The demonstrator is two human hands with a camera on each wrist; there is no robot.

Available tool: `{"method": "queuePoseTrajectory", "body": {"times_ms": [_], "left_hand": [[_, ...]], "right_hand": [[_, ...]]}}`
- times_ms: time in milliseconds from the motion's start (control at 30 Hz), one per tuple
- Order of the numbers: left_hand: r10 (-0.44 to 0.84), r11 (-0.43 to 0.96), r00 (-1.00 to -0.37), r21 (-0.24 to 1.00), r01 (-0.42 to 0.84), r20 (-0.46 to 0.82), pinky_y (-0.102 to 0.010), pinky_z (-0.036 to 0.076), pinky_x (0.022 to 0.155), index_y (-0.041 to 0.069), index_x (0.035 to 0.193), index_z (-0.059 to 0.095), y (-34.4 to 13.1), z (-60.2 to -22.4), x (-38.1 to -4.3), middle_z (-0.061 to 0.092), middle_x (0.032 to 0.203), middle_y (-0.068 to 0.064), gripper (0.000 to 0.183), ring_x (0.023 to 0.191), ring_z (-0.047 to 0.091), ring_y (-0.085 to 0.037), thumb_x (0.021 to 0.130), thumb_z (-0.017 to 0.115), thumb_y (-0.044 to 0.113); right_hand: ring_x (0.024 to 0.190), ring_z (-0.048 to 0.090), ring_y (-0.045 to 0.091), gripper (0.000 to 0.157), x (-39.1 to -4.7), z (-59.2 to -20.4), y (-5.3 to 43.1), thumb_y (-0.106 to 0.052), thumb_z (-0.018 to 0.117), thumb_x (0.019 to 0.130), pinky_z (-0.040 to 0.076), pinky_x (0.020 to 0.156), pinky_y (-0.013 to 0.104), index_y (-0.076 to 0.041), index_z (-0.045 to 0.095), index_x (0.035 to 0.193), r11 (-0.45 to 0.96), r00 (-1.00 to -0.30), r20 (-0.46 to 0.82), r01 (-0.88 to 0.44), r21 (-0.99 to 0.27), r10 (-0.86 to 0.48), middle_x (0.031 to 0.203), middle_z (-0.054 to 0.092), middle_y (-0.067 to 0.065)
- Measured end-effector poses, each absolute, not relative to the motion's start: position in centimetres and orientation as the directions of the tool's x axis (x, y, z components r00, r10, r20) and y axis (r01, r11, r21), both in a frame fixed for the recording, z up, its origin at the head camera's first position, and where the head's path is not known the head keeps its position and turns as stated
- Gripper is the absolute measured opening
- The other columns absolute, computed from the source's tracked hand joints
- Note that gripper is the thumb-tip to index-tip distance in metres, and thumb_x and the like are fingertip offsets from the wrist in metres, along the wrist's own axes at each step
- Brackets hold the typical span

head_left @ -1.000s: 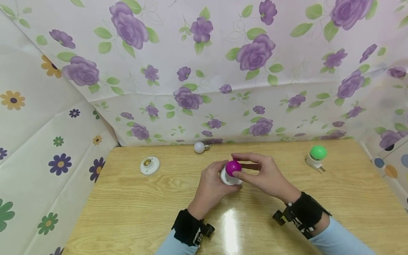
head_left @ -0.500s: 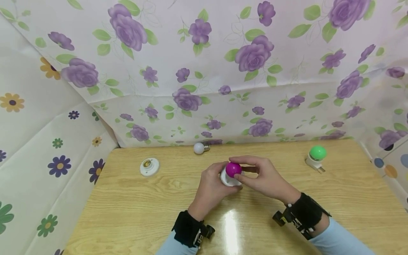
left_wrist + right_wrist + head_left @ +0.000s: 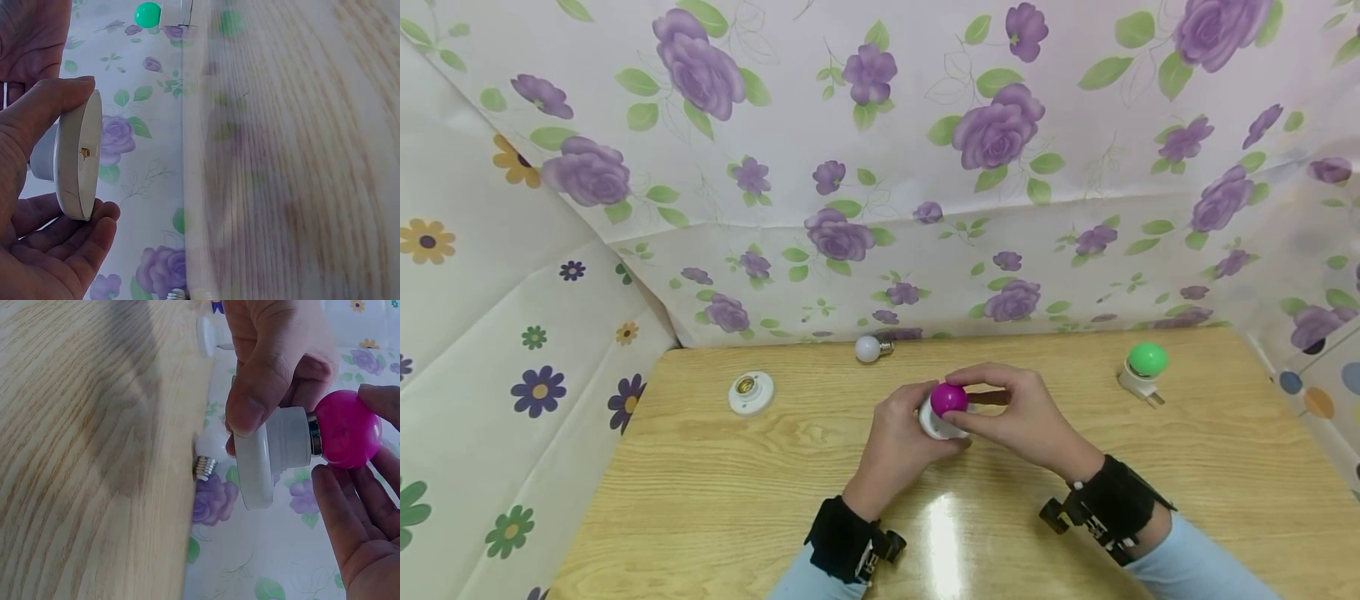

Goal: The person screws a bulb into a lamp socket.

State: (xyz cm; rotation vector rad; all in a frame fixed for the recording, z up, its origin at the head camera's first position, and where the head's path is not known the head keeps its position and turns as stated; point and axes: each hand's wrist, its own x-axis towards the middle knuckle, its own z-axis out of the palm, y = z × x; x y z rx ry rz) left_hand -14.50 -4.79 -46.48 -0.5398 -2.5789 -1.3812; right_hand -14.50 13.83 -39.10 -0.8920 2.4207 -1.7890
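Observation:
My left hand (image 3: 904, 429) grips a round white lamp holder (image 3: 255, 465) by its rim, thumb on one side and fingers on the other, above the table. A magenta light bulb (image 3: 347, 429) sits in the holder's socket, a strip of its metal base showing at the mouth. My right hand (image 3: 1026, 417) pinches the bulb's globe between thumb and fingers. In the left wrist view the back of the lamp holder (image 3: 80, 156) faces the camera side, with a brass contact in it; the bulb is almost wholly hidden there.
On the wooden table (image 3: 715, 517), a second white lamp holder (image 3: 752, 392) lies at the left. A white bulb (image 3: 868, 348) lies on its side near the back edge. At the right stands a green bulb (image 3: 1148, 360) in a white plug-in socket (image 3: 1138, 383). Flowered sheeting (image 3: 910, 275) rises behind.
The fingers of my right hand have shifted slightly around the magenta bulb. My left hand and the lamp holder stay almost in place.

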Motion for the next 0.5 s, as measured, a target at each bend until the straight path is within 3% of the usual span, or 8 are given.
{"method": "queuePoseTrajectory", "body": {"times_ms": [300, 500], "left_hand": [[0.239, 0.493, -0.915, 0.771, 0.402, 0.324, -0.023, 0.045, 0.083, 0.026, 0.121, 0.058, -4.89, -46.49, -14.44, 0.055, 0.113, 0.013, 0.063, 0.102, 0.052, -0.003, 0.065, 0.082, 0.043], [0.239, 0.502, -0.915, 0.766, 0.402, 0.324, -0.024, 0.045, 0.084, 0.029, 0.119, 0.057, -4.94, -46.5, -14.45, 0.055, 0.112, 0.015, 0.06, 0.102, 0.051, -0.002, 0.066, 0.08, 0.047]], "right_hand": [[0.102, 0.054, 0.018, 0.045, -14.66, -38.63, 13.98, -0.01, 0.078, 0.073, 0.05, 0.078, 0.037, -0.009, 0.062, 0.115, 0.237, -0.784, 0.407, -0.556, -0.797, -0.469, 0.112, 0.058, 0.005], [0.111, 0.05, 0.021, 0.054, -14.73, -38.46, 13.91, -0.001, 0.075, 0.072, 0.048, 0.083, 0.043, -0.009, 0.057, 0.123, 0.185, -0.743, 0.424, -0.581, -0.792, -0.517, 0.123, 0.053, 0.011]]}}
